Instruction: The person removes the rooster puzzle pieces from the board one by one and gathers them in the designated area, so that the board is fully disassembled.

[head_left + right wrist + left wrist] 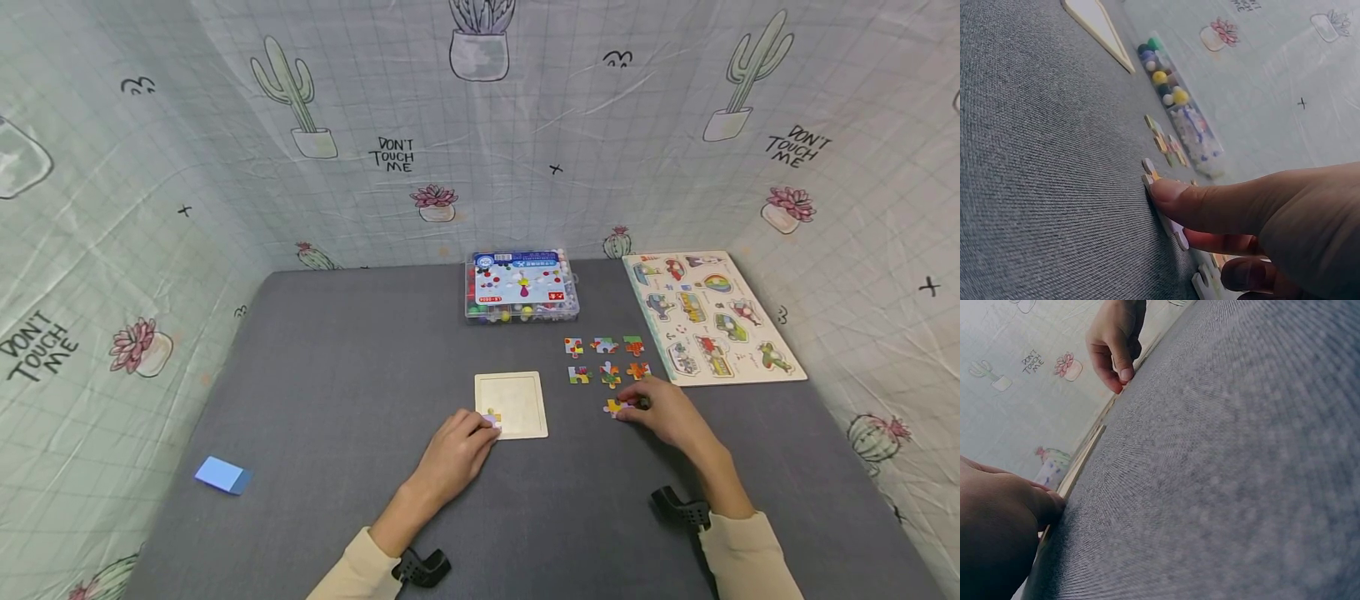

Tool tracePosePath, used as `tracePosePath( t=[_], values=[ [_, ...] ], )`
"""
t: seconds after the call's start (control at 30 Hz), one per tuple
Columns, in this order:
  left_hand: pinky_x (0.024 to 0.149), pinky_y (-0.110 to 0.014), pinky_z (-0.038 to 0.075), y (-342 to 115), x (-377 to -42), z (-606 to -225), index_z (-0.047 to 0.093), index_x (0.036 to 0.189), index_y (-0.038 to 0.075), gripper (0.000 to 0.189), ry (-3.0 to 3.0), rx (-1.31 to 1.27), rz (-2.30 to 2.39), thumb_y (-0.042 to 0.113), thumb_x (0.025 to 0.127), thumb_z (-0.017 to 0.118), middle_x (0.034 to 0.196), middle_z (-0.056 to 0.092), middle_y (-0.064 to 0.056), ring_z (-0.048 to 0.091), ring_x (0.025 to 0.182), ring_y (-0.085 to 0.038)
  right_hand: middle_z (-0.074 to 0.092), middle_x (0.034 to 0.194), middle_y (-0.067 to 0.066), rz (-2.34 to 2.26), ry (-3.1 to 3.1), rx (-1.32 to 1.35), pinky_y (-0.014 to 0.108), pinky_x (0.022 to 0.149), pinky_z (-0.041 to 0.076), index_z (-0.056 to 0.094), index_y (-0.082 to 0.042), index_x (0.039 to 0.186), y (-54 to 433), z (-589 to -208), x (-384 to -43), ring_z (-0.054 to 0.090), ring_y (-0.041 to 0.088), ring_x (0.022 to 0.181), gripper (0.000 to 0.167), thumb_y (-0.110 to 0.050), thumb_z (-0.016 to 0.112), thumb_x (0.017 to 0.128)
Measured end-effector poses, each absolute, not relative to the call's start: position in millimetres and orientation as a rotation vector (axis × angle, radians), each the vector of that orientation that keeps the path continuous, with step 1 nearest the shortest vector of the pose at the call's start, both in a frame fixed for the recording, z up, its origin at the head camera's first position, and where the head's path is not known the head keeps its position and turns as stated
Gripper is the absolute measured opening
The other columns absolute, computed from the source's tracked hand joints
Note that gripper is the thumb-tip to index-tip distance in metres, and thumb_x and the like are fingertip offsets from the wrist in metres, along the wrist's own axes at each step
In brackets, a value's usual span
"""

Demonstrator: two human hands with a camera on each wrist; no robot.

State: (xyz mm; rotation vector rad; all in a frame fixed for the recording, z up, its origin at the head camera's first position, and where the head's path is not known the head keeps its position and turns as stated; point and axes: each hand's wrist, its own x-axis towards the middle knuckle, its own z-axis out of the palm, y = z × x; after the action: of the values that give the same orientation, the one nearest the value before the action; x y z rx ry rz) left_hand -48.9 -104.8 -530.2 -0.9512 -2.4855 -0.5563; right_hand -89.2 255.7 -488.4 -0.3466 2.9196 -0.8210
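A square, pale wooden puzzle tray (521, 404) lies on the grey table, with one jigsaw piece (492, 417) at its near left corner. There my left hand (456, 450) holds the tray's edge, the thumb against its side in the left wrist view; the fingers partly cover that piece. To the right, my right hand (663, 410) pinches a yellow and purple jigsaw piece (614, 407) between thumb and fingers, low at the tabletop. In the right wrist view the thumb lies over this piece (1166, 212). Several loose pieces (604, 345) lie in rows just beyond the right hand.
A clear plastic box of colourful beads (522, 286) stands at the back. A wooden picture puzzle board (712, 317) lies at the right, close beyond the right hand. Far left is a small blue block (222, 474). Printed cloth (360, 100) hangs around the table.
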Motion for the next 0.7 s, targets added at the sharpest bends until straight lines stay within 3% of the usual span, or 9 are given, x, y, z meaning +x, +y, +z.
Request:
tracePosePath(
  t=[0.53, 0.7],
  values=[
    [0.078, -0.029, 0.052, -104.9, -49.6, -529.6, 0.079, 0.100, 0.013, 0.011, -2.452, -0.963, -0.562, 0.014, 0.090, 0.075, 0.096, 0.067, 0.003, 0.062, 0.088, -0.011, 0.069, 0.095, 0.006, -0.833, 2.919, -0.316, 0.042, 0.079, 0.051, 0.075, -0.006, 0.105, 255.1, -483.4, -90.3, 0.063, 0.020, 0.087, 0.028, -0.024, 0.081, 0.084],
    [0.079, -0.030, 0.053, -105.3, -49.0, -530.0, 0.079, 0.099, 0.012, 0.011, -2.441, -0.965, -0.563, 0.013, 0.089, 0.076, 0.096, 0.066, 0.003, 0.062, 0.088, -0.011, 0.067, 0.092, 0.004, -0.831, 2.967, -0.331, 0.037, 0.073, 0.047, 0.074, -0.005, 0.104, 248.7, -479.7, -93.2, 0.057, 0.015, 0.079, 0.028, -0.026, 0.080, 0.086]
  ],
)
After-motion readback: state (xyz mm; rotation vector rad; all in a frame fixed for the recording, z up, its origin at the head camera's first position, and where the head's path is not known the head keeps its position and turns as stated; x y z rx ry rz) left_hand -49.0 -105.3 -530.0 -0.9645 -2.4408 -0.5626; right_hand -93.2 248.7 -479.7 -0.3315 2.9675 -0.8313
